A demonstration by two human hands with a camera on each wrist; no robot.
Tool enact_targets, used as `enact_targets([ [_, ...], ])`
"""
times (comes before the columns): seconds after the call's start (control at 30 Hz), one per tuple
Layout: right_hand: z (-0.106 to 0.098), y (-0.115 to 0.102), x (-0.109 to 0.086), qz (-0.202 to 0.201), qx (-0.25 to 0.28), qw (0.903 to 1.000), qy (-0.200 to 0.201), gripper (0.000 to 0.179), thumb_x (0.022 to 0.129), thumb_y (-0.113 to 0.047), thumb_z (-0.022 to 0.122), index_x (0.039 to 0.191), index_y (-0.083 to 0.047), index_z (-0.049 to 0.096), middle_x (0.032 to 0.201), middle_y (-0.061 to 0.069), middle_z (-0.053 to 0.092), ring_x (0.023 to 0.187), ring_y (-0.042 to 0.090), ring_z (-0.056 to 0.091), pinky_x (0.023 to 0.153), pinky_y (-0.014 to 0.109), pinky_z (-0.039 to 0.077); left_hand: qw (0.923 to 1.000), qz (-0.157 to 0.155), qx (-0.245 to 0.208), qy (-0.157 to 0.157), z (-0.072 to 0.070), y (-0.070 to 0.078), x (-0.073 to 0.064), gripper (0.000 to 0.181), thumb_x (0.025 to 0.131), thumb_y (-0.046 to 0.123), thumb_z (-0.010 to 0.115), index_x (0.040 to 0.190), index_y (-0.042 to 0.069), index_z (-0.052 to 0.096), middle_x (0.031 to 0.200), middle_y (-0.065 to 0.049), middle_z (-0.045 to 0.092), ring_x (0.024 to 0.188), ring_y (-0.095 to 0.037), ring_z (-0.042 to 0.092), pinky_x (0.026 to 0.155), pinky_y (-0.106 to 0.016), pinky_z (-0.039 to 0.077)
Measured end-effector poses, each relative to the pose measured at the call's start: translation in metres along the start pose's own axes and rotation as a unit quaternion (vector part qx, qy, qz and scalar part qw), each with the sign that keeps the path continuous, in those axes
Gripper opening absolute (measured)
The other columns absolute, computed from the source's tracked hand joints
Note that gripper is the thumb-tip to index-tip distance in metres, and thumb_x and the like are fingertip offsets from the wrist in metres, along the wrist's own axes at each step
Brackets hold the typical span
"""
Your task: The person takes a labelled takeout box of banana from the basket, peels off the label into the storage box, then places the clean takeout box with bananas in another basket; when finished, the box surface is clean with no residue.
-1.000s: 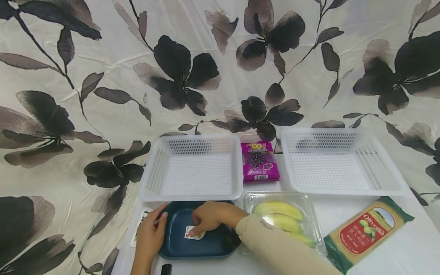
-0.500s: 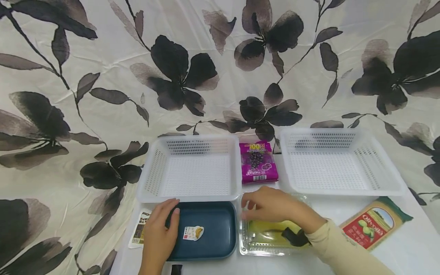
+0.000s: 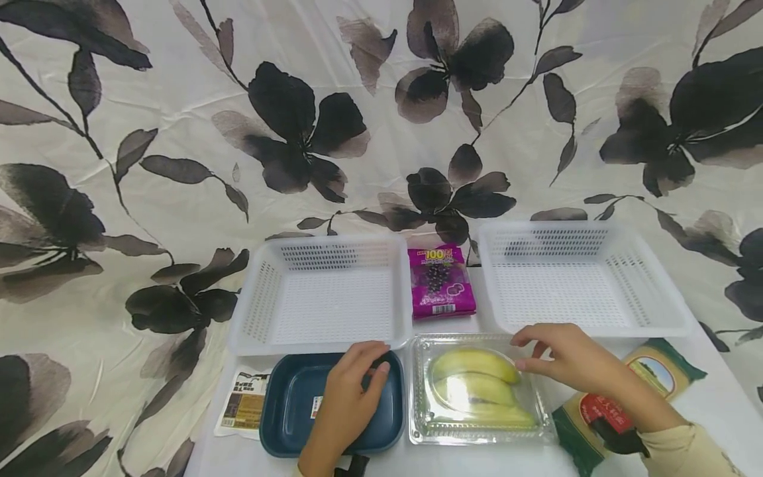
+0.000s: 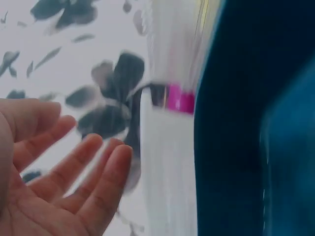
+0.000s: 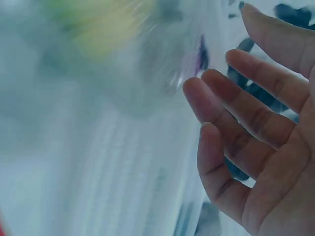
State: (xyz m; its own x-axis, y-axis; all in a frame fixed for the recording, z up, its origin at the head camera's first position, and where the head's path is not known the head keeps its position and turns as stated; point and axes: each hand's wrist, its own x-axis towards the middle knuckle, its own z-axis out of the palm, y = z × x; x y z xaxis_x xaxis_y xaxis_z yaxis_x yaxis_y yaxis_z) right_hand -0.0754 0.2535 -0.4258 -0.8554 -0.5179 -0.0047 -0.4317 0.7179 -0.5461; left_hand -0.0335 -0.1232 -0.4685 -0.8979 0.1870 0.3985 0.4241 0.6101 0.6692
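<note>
My left hand (image 3: 352, 391) hovers over the dark blue tray (image 3: 286, 404), its fingers relaxed and holding nothing. A small sticker (image 3: 316, 406) on the tray's bottom shows partly beside the wrist. To the right of the tray is a clear plastic box (image 3: 420, 397) with bananas (image 3: 477, 384) inside. Close to that box's upper right corner is my right hand (image 3: 566, 354), fingers loosely bent with nothing between them. In the right wrist view the right hand (image 5: 261, 132) has its fingers spread apart, and the box is blurred. The left wrist view shows the left hand (image 4: 64, 172) empty too.
Two white perforated baskets (image 3: 334, 344) (image 3: 602, 328) stand at the back, with a purple grape candy bag (image 3: 441, 281) between them. A pasta packet (image 3: 602, 411) lies under the right forearm. A brown-and-white packet (image 3: 241, 404) lies left of the tray.
My right hand has left the tray's sticker and moved right across the banana box to its far side. My left hand has moved from the tray's left edge to above its right part.
</note>
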Motion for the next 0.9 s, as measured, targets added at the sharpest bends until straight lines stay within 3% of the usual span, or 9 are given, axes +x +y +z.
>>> enact_targets([
  [0.2, -0.001, 0.016, -0.017, 0.015, -0.02, 0.9996, 0.016, 0.035, 0.086, -0.036, 0.081, 0.114, -0.015, 0.073, 0.108, 0.0, 0.076, 0.081, -0.001, 0.064, 0.068, 0.026, 0.057, 0.9978, -0.013, 0.005, -0.066, 0.021, 0.01, 0.008, 0.029, 0.093, 0.009, 0.073, 0.122, 0.008, 0.072, 0.119, -0.005, 0.067, 0.093, -0.018, 0.069, 0.075, -0.021, 0.06],
  [0.37, -0.001, 0.025, -0.028, 0.049, -0.003, 0.9987, -0.008, 0.043, 0.085, -0.039, 0.081, 0.12, -0.015, 0.071, 0.112, 0.002, 0.075, 0.084, -0.003, 0.063, 0.07, 0.026, 0.058, 0.9941, -0.024, 0.013, -0.105, 0.028, 0.012, 0.007, 0.033, 0.094, 0.012, 0.072, 0.127, 0.009, 0.07, 0.119, -0.004, 0.067, 0.085, -0.014, 0.065, 0.073, -0.02, 0.058],
  [0.47, -0.001, 0.031, -0.033, 0.061, 0.012, 0.9978, -0.026, 0.048, 0.085, -0.041, 0.082, 0.125, -0.017, 0.069, 0.113, 0.002, 0.074, 0.086, -0.002, 0.063, 0.07, 0.023, 0.058, 0.9917, -0.014, 0.018, -0.127, 0.029, 0.011, 0.004, 0.034, 0.095, 0.015, 0.073, 0.128, 0.01, 0.07, 0.122, -0.005, 0.067, 0.085, -0.012, 0.064, 0.072, -0.021, 0.057],
  [0.57, 0.001, 0.037, -0.036, 0.055, 0.025, 0.9969, -0.049, 0.055, 0.084, -0.045, 0.081, 0.13, -0.019, 0.067, 0.116, 0.002, 0.074, 0.088, 0.003, 0.066, 0.07, 0.022, 0.058, 0.989, 0.008, 0.03, -0.144, 0.028, 0.008, 0.0, 0.036, 0.093, 0.018, 0.076, 0.128, 0.011, 0.07, 0.128, -0.008, 0.067, 0.097, -0.016, 0.068, 0.079, -0.029, 0.06],
  [0.67, 0.004, 0.04, -0.037, 0.051, 0.053, 0.9936, -0.086, 0.066, 0.081, -0.05, 0.081, 0.138, -0.023, 0.062, 0.122, 0.002, 0.072, 0.092, 0.01, 0.068, 0.073, 0.026, 0.059, 0.9841, 0.02, 0.032, -0.174, 0.025, 0.005, -0.003, 0.044, 0.091, 0.025, 0.078, 0.132, 0.014, 0.068, 0.141, -0.011, 0.062, 0.12, -0.025, 0.067, 0.093, -0.042, 0.06],
  [0.77, 0.008, 0.041, -0.037, 0.068, 0.077, 0.9875, -0.119, 0.079, 0.076, -0.054, 0.083, 0.146, -0.028, 0.055, 0.127, 0.003, 0.07, 0.096, 0.016, 0.069, 0.074, 0.029, 0.061, 0.9739, 0.005, 0.015, -0.226, 0.024, 0.003, -0.005, 0.056, 0.09, 0.038, 0.078, 0.141, 0.019, 0.062, 0.155, -0.01, 0.051, 0.136, -0.03, 0.057, 0.102, -0.051, 0.055],
  [0.9, 0.012, 0.041, -0.037, 0.081, 0.081, 0.9849, -0.13, 0.091, 0.073, -0.056, 0.084, 0.152, -0.029, 0.047, 0.13, 0.006, 0.068, 0.098, 0.019, 0.069, 0.076, 0.034, 0.062, 0.9576, -0.026, 0.003, -0.287, 0.024, 0.002, -0.006, 0.074, 0.085, 0.052, 0.077, 0.15, 0.025, 0.053, 0.165, -0.009, 0.035, 0.143, -0.033, 0.049, 0.105, -0.054, 0.052],
])
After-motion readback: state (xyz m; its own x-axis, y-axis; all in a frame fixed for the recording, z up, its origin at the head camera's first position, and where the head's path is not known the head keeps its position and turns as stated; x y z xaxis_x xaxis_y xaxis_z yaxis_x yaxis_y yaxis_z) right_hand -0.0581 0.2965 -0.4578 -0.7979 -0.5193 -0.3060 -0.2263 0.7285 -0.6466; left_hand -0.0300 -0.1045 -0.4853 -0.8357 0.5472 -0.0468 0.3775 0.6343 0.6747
